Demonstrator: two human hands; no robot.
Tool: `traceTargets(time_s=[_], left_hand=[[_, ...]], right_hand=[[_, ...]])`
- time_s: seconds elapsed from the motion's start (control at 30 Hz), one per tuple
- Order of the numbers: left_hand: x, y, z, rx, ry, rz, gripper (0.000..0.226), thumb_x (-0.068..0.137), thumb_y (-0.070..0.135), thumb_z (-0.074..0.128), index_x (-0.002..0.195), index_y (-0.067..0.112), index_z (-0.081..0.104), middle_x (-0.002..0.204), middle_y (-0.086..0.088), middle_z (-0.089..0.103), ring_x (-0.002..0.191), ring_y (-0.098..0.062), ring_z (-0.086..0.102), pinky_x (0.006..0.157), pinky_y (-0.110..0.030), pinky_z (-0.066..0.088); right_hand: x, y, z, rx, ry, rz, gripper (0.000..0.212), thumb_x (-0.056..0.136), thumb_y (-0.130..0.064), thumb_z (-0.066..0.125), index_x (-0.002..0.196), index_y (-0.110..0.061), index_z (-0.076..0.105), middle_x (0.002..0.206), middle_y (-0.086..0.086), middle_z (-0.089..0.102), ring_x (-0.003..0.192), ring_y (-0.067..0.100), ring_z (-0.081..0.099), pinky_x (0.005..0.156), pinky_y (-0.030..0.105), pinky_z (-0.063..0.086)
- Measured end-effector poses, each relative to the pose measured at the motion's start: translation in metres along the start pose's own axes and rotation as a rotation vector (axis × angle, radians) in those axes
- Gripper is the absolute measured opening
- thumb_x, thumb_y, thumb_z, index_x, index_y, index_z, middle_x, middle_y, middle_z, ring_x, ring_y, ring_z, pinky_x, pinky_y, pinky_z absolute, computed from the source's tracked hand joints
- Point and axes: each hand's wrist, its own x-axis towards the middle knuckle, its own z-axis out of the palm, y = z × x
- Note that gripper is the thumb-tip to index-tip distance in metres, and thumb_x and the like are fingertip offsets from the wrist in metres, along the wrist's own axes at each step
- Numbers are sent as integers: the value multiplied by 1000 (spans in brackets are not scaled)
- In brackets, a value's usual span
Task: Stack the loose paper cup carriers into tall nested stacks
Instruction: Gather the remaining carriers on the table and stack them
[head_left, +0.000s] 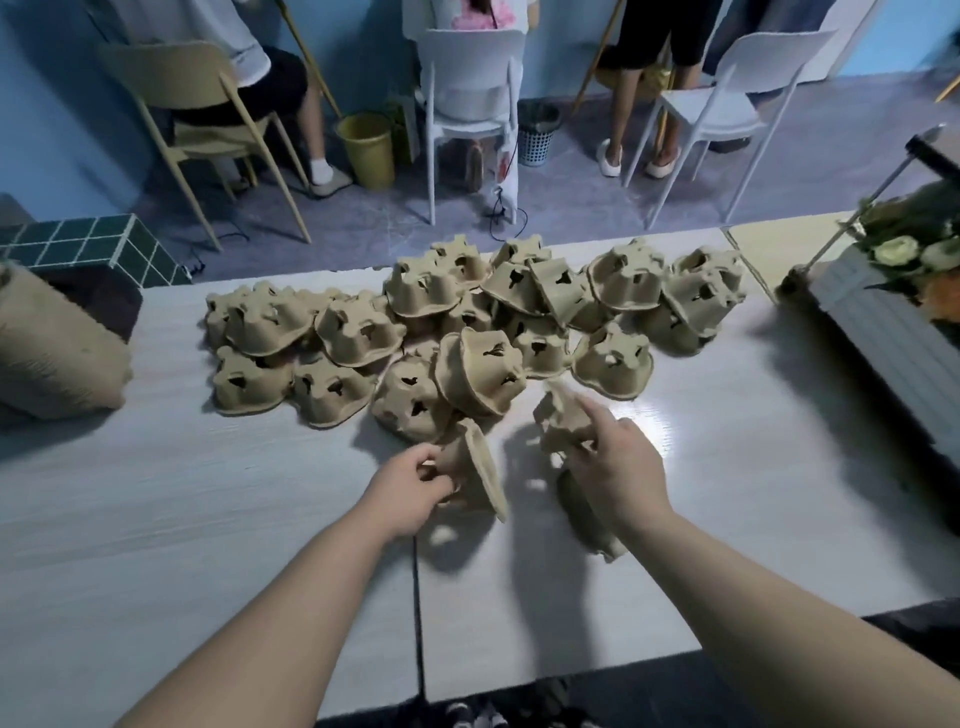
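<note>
From the head view, your left hand (415, 480) is gripping a tilted carrier (480, 470) with curled fingers; your right hand (615, 467) is pinching a blurred carrier (561, 421) over the table (208, 519). The loose pile (467, 322) is lying just beyond both.

Pale bench (208, 519) carries a loose heap of paper cup carriers (467, 322) at frame centre; brown sack (52, 358) at left edge; slatted planter (872, 332) upper right.
</note>
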Motion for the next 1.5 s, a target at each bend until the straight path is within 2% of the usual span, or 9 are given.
traceTargets(time_s=[0.23, 0.4, 0.57, 0.73, 0.93, 1.1, 1.23, 1.37, 1.5], left_hand=[[-10, 4, 29, -168, 268, -116, 22, 95, 4, 49, 102, 21, 62, 91, -5, 67, 79, -20, 61, 62, -26, 45], [-16, 9, 40, -397, 286, -201, 29, 99, 42, 48, 124, 28, 53, 125, 2, 52, 114, -21, 48, 92, -51, 47], [-8, 5, 41, -308, 295, -176, 42, 96, 39, 55, 137, 32, 47, 121, 5, 52, 106, -17, 51, 83, -42, 50], [-6, 1, 34, -184, 303, -91, 36, 96, 35, 54, 132, 33, 56, 108, 15, 62, 102, -14, 58, 93, -45, 52], [-8, -8, 18, -74, 377, -85, 24, 95, 26, 55, 114, 26, 70, 99, 4, 73, 90, -17, 64, 84, -39, 54], [-8, -17, 10, -25, 428, -93, 15, 91, 32, 62, 101, 30, 73, 94, 8, 74, 89, -18, 68, 83, -42, 57], [-8, -13, 11, -48, 441, -81, 10, 93, 28, 63, 86, 32, 70, 82, 13, 70, 87, -16, 66, 82, -36, 53], [-6, -12, 13, -100, 414, -55, 21, 90, 22, 66, 109, 18, 74, 91, 8, 72, 87, -12, 65, 71, -23, 50], [-2, -16, 17, -169, 376, -67, 26, 89, 18, 68, 115, 16, 71, 102, -2, 73, 87, -15, 65, 82, -31, 52]], right_hand=[[7, 30, -5, -248, -187, -252, 29, 83, -37, 63, 106, -20, 67, 101, -5, 67, 100, 23, 45, 79, 33, 43], [10, 41, 1, -177, -219, -362, 32, 81, -42, 68, 102, -18, 70, 97, -1, 68, 97, 26, 51, 79, 34, 45], [21, 38, 0, -133, -140, -347, 33, 84, -45, 65, 106, -21, 69, 107, -3, 67, 97, 25, 50, 82, 33, 42], [47, 26, -4, -154, -83, -202, 50, 88, -32, 62, 135, -17, 49, 137, 4, 51, 125, 28, 40, 102, 33, 33], [56, 12, 7, -178, -207, -102, 53, 88, -15, 51, 141, -20, 41, 130, 8, 58, 117, 28, 53, 88, 32, 41], [48, 6, 3, -85, -164, -35, 63, 82, -8, 55, 142, -19, 39, 136, 10, 50, 121, 29, 50, 93, 33, 41], [41, 4, -7, 53, -44, 137, 46, 85, -13, 54, 131, -18, 53, 119, 11, 64, 106, 29, 58, 82, 30, 42], [26, -1, -10, 233, 36, 287, 28, 91, -20, 54, 116, -19, 65, 96, 4, 70, 91, 24, 61, 78, 28, 44], [7, -8, -4, 371, 27, 422, 20, 85, -37, 59, 100, -26, 68, 70, -9, 68, 70, 14, 66, 72, 30, 54]])
